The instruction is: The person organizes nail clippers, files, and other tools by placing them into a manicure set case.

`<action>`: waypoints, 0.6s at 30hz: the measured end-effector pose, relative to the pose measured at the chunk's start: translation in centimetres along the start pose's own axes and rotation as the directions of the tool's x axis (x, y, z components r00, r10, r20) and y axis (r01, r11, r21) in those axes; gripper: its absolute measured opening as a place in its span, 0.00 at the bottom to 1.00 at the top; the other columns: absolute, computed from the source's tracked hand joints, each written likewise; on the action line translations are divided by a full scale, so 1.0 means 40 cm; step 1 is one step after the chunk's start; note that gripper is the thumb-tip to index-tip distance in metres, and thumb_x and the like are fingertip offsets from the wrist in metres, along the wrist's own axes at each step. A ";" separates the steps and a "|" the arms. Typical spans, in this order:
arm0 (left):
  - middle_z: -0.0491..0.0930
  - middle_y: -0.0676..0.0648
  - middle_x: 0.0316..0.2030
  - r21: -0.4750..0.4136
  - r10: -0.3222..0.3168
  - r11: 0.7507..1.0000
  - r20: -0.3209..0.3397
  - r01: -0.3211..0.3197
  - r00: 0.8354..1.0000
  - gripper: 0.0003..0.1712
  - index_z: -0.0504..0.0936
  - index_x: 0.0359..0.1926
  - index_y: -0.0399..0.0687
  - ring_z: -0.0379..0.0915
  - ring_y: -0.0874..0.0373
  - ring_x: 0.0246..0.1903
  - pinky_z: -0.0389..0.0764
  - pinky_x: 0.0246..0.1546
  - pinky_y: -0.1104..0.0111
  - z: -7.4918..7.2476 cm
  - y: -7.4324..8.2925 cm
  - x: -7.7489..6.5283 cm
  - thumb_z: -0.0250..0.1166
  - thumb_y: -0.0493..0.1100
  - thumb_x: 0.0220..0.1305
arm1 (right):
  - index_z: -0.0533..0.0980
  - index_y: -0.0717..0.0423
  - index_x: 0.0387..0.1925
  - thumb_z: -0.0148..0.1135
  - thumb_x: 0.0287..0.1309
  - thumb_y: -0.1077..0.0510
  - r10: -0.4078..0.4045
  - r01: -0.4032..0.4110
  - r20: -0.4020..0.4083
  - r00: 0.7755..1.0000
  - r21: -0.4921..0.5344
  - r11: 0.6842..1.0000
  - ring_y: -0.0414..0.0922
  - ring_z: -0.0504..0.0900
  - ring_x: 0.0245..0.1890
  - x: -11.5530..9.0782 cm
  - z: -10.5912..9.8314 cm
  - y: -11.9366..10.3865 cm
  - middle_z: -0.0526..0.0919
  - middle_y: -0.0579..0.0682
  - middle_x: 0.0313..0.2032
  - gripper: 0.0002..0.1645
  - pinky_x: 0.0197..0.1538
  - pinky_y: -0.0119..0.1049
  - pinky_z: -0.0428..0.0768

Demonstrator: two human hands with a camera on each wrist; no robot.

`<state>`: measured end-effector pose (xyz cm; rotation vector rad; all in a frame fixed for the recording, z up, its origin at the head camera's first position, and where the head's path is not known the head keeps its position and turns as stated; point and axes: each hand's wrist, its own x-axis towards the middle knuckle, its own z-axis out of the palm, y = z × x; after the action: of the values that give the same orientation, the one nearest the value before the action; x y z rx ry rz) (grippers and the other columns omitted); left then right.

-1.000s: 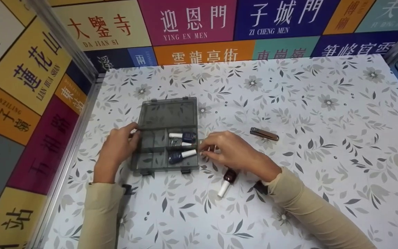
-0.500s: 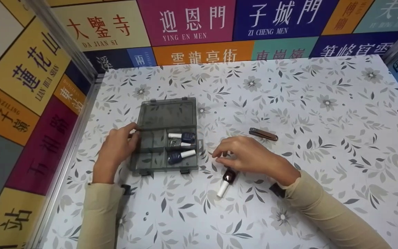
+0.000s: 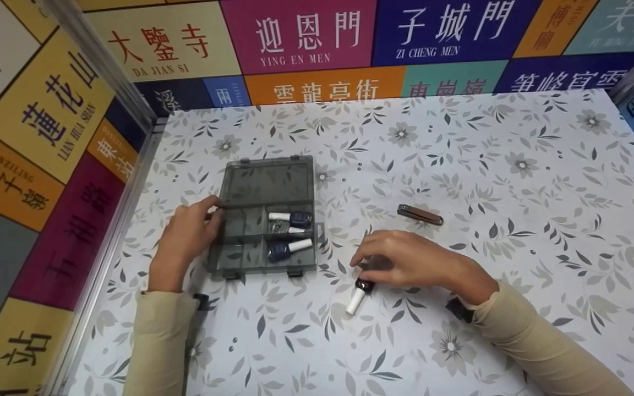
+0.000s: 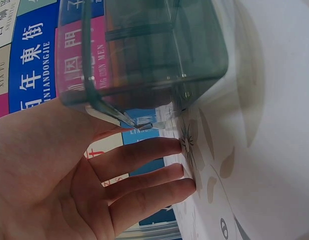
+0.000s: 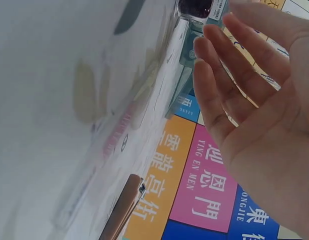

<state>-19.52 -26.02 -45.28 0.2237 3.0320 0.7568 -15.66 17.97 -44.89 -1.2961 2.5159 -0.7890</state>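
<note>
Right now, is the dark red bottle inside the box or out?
Out: the dark red bottle lies on the patterned tabletop, right of the box, by the right hand.

- The left hand touches the box, blocking its left side; a panelled wall rises farther left.
- Between box and right hand, a strip of tabletop leaves passage.
- Three small bottles fill space in the right-hand compartments.
- The dark bottle's capped end is reachable from the near side; the right hand covers its other end.
- Beyond that hand, a nail clipper obstructs a low path.
</note>
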 end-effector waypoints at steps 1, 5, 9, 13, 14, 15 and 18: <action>0.87 0.29 0.56 -0.001 0.001 1.000 0.000 -0.001 1.000 0.13 0.85 0.58 0.46 0.87 0.32 0.57 0.86 0.52 0.38 0.000 0.000 0.000 0.59 0.42 0.83 | 0.88 0.43 0.53 0.74 0.70 0.48 0.002 -0.002 0.014 1.000 0.000 1.000 0.42 0.87 0.52 -0.003 -0.001 0.001 0.89 0.41 0.50 0.13 0.60 0.46 0.84; 0.87 0.29 0.56 0.001 0.004 1.000 -0.005 -0.004 1.000 0.13 0.85 0.58 0.45 0.87 0.33 0.56 0.86 0.52 0.39 0.001 0.002 0.000 0.59 0.42 0.82 | 0.87 0.43 0.56 0.74 0.69 0.46 0.021 -0.021 0.069 0.997 0.007 1.000 0.40 0.85 0.56 -0.015 -0.002 0.002 0.88 0.39 0.53 0.17 0.63 0.46 0.82; 0.87 0.29 0.56 0.014 0.001 1.000 -0.014 -0.001 1.000 0.13 0.85 0.58 0.45 0.87 0.33 0.56 0.86 0.51 0.39 0.002 0.006 -0.001 0.59 0.42 0.82 | 0.87 0.42 0.56 0.74 0.68 0.47 0.025 -0.028 0.084 0.996 0.032 0.999 0.40 0.85 0.55 -0.021 0.000 0.000 0.88 0.39 0.52 0.17 0.62 0.45 0.82; 0.87 0.29 0.56 0.022 -0.008 1.000 -0.016 0.008 1.000 0.13 0.85 0.58 0.45 0.87 0.33 0.56 0.86 0.51 0.39 0.003 0.008 -0.002 0.59 0.41 0.82 | 0.87 0.42 0.57 0.76 0.66 0.48 0.022 -0.027 0.100 0.995 0.046 0.999 0.40 0.84 0.53 -0.025 0.004 0.001 0.88 0.40 0.52 0.19 0.62 0.44 0.82; 0.87 0.29 0.56 0.023 -0.011 1.000 -0.016 0.012 1.000 0.13 0.85 0.58 0.46 0.87 0.33 0.56 0.86 0.51 0.39 0.003 0.008 -0.002 0.59 0.41 0.82 | 0.86 0.42 0.57 0.76 0.65 0.47 0.025 -0.031 0.108 0.994 0.049 0.998 0.39 0.84 0.54 -0.026 0.004 0.002 0.87 0.39 0.52 0.20 0.62 0.44 0.82; 0.87 0.29 0.56 0.024 -0.015 1.000 -0.015 0.015 1.000 0.12 0.85 0.58 0.46 0.87 0.33 0.56 0.86 0.51 0.39 0.004 0.007 -0.002 0.59 0.42 0.82 | 0.86 0.42 0.58 0.77 0.65 0.48 0.029 -0.035 0.116 0.993 0.049 0.998 0.39 0.84 0.54 -0.026 0.005 0.002 0.87 0.39 0.52 0.21 0.63 0.44 0.81; 0.87 0.29 0.57 0.025 -0.020 0.999 -0.011 0.020 1.000 0.12 0.85 0.58 0.46 0.87 0.33 0.56 0.86 0.51 0.39 0.003 0.007 -0.002 0.59 0.42 0.82 | 0.86 0.42 0.59 0.78 0.63 0.48 0.044 -0.052 0.135 0.990 0.055 0.997 0.38 0.83 0.55 -0.027 0.006 0.003 0.86 0.38 0.53 0.23 0.65 0.44 0.81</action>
<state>-19.40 -25.71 -45.26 0.1894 3.0505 0.7209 -15.01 18.78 -45.21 -1.2218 2.3921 -0.7338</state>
